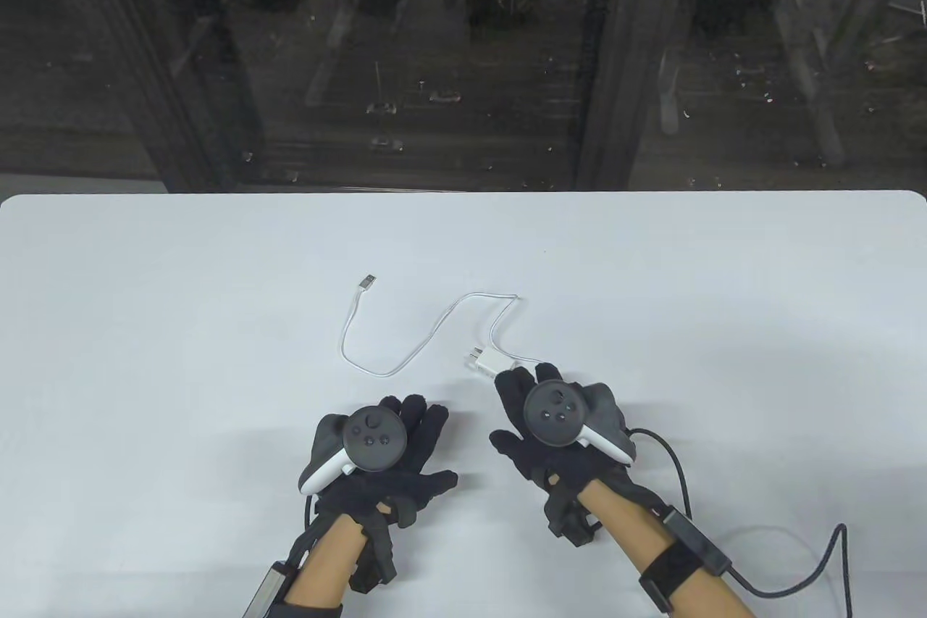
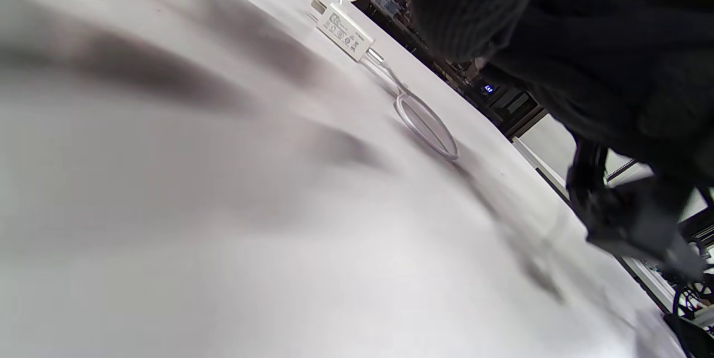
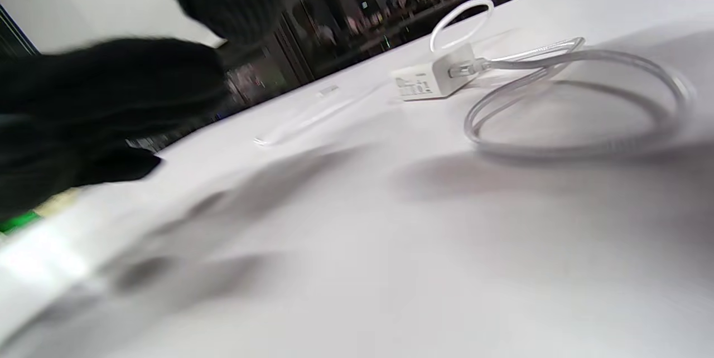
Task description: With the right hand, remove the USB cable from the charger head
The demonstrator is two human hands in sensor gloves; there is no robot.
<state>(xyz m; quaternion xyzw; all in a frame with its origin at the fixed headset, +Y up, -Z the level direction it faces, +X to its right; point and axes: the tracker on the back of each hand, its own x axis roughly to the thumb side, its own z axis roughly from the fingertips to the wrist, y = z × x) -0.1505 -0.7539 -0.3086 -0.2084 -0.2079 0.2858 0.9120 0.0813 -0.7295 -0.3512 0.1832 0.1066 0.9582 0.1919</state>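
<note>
A white charger head (image 1: pixel 487 363) lies on the white table (image 1: pixel 217 270), prongs pointing left. A white USB cable (image 1: pixel 478 295) is plugged into its right end and snakes left to a free plug (image 1: pixel 368 281). My right hand (image 1: pixel 523 386) is open, fingers stretched out, tips just short of the charger and holding nothing. My left hand (image 1: pixel 405 419) is open and spread low over the table, left of the right hand. The charger (image 2: pixel 346 32) and a cable loop (image 2: pixel 427 124) show in the left wrist view. They also show in the right wrist view: the charger (image 3: pixel 432 79) and the loop (image 3: pixel 574 101), both untouched.
The table's far edge (image 1: pixel 463 193) borders a dark glass wall. A black glove cable (image 1: pixel 797 574) trails off my right forearm at the bottom right.
</note>
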